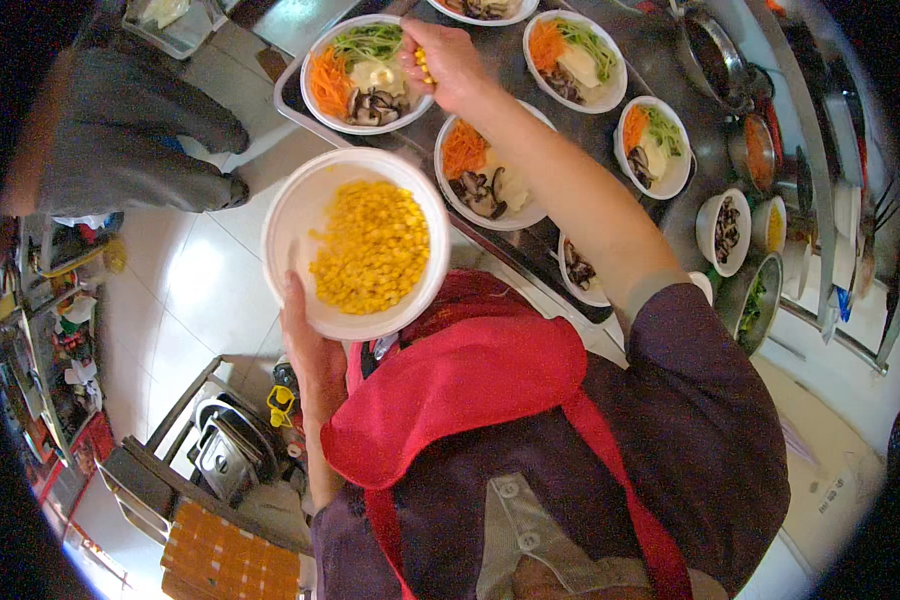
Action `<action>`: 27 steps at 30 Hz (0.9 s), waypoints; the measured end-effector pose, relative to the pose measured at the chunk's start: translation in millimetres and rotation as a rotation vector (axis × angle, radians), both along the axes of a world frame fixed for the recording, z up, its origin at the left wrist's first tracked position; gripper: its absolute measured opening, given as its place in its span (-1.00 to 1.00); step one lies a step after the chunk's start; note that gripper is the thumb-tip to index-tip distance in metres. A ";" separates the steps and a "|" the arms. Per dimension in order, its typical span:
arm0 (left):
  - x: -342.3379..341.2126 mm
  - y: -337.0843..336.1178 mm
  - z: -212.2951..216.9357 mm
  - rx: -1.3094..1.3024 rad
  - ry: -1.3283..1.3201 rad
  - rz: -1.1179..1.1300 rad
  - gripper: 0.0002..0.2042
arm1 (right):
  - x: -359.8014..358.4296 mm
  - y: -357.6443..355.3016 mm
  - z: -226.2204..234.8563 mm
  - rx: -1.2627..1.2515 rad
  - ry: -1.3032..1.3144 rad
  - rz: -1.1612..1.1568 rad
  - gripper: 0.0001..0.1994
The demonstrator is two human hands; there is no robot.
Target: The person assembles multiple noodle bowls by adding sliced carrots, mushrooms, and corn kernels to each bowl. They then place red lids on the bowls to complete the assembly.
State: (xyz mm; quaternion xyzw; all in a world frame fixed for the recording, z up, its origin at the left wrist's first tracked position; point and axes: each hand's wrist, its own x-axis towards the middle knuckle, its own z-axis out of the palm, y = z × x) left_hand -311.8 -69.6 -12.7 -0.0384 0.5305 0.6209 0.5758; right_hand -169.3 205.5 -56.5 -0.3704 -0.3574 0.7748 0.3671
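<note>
My left hand (310, 340) grips the rim and side of a white bowl (288, 235), holding it in front of my red apron. Yellow corn kernels (370, 250) lie in that bowl, heaped toward its right side. Stretched out over the counter, my right hand (445, 68) is closed round some corn, and a few kernels show between the fingers. It hovers at the right rim of a white bowl (320, 115) holding shredded carrot (328, 82), green shreds (368, 42), sliced mushrooms (375, 105) and a pale, creamy-looking food in the middle.
More filled white bowls stand on the dark counter, among them one (610, 95) at the back and one (682, 180) farther right. Bowls of mushrooms (727, 230) and corn (770, 225) sit at the right. A person in grey trousers (140, 130) stands at the left.
</note>
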 end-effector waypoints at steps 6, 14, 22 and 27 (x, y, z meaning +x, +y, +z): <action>-15.0 -4.3 -9.8 -0.028 0.015 0.054 -0.50 | -19.0 8.2 -37.7 0.457 -0.358 0.008 -0.62; -16.4 9.9 -4.0 -0.028 0.013 0.072 -0.51 | -16.5 9.0 -21.4 0.573 -0.431 0.001 -0.62; -19.3 10.6 -13.9 -0.030 -0.002 0.073 -0.50 | -10.2 13.6 -23.4 0.508 -0.463 -0.135 -0.60; -21.9 9.9 -15.5 -0.017 -0.005 0.052 -0.49 | -15.2 12.9 -22.1 0.417 -0.310 -0.214 -0.59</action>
